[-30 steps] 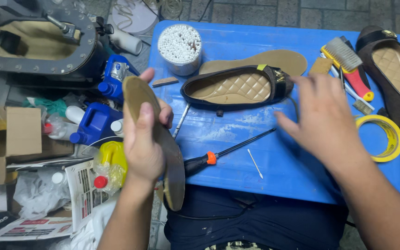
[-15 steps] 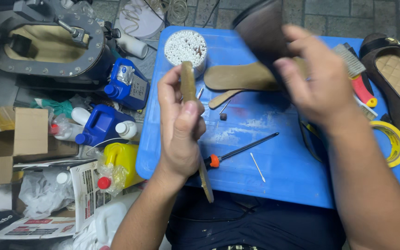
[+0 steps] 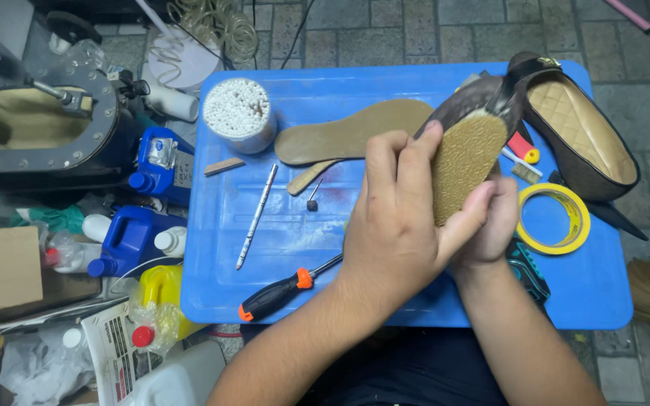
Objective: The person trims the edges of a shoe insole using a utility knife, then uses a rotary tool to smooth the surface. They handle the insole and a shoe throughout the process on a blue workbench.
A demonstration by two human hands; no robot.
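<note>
Both hands grip one dark flat shoe with a tan textured sole above the blue plastic desk: left hand wraps its side, right hand clasps underneath.

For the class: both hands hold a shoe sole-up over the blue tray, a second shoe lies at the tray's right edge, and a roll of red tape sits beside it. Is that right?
One detail is wrong: the roll of tape is yellow, not red, as the head view shows. The rest stands: the left hand and right hand hold a shoe sole-up over the blue tray, and the second shoe lies at its right edge.
</note>
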